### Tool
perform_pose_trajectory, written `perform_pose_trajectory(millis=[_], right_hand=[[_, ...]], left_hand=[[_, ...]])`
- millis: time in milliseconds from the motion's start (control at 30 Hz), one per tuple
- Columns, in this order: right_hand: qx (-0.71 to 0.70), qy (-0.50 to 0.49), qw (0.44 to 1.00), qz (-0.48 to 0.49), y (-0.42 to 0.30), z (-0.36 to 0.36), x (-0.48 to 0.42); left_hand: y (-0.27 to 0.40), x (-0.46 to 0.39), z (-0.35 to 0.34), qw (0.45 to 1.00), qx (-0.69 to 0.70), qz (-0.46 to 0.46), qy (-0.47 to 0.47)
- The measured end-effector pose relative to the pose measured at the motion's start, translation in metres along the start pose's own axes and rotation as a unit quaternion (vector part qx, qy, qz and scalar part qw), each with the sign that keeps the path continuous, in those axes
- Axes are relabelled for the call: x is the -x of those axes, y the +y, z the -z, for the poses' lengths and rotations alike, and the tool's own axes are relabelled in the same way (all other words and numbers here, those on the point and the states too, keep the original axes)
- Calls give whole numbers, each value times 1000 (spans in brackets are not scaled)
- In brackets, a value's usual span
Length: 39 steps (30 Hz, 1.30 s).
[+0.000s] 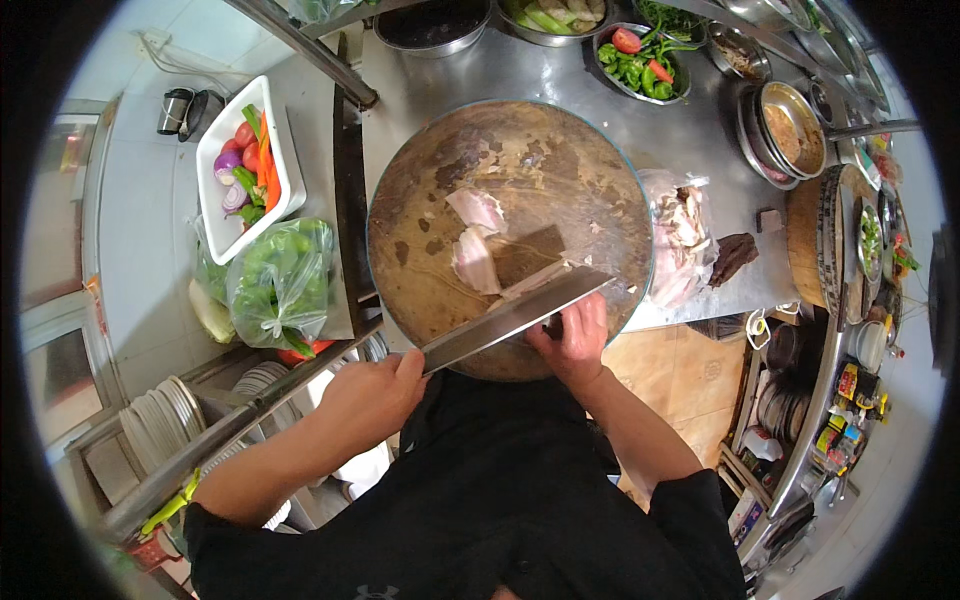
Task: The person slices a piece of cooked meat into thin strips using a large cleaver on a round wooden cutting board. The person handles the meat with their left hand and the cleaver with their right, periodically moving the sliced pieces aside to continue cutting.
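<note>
My left hand (375, 394) is closed around the handle of a cleaver (517, 315), whose broad blade slants up to the right across the near part of a round wooden chopping board (420, 172). Behind the blade, my right hand (574, 337) rests at the board's near right edge with its fingers bent; what lies under them is mostly hidden by the blade. A strip of pale meat (536, 281) runs along the blade's far side. Two fatty meat slices (478, 210) lie near the middle of the board.
A clear bag of meat (679, 240) touches the board's right side, beside a dark meat piece (733, 259). Metal bowls (795, 131) stand further right. A green pepper bowl (645, 67) is at the back. Leftward are a white vegetable tray (217, 240) and a bag of greens (281, 281).
</note>
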State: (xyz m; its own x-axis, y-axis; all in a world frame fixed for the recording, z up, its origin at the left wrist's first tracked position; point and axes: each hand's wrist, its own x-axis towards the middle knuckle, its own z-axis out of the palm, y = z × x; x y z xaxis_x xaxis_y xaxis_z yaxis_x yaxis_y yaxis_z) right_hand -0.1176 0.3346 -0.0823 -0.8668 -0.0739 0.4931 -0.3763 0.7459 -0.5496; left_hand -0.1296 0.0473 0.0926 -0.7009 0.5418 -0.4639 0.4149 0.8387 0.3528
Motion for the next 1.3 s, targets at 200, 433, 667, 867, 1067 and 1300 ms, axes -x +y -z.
perform_pose_trajectory(millis=[200, 433, 667, 867, 1067, 1300], right_hand=[[5, -6, 1000, -23, -4, -2, -3], [-4, 0, 1000, 4, -1, 3, -18], [-3, -12, 1000, -3, 0, 3, -11], [-14, -15, 1000, 13, -7, 5, -13], [-7, -9, 1000, 16, -4, 7, -7], [13, -45, 999, -5, 2, 5, 0]], left_hand=[[2, -66, -21, 999, 38, -5, 3], [9, -115, -43, 985, 59, -88, 133], [-10, -49, -40, 1000, 12, -5, 26], [8, -115, -56, 984, 67, -74, 151], [-7, -75, -18, 996, 3, -25, 88], [1, 7, -4, 996, -32, -29, 74]])
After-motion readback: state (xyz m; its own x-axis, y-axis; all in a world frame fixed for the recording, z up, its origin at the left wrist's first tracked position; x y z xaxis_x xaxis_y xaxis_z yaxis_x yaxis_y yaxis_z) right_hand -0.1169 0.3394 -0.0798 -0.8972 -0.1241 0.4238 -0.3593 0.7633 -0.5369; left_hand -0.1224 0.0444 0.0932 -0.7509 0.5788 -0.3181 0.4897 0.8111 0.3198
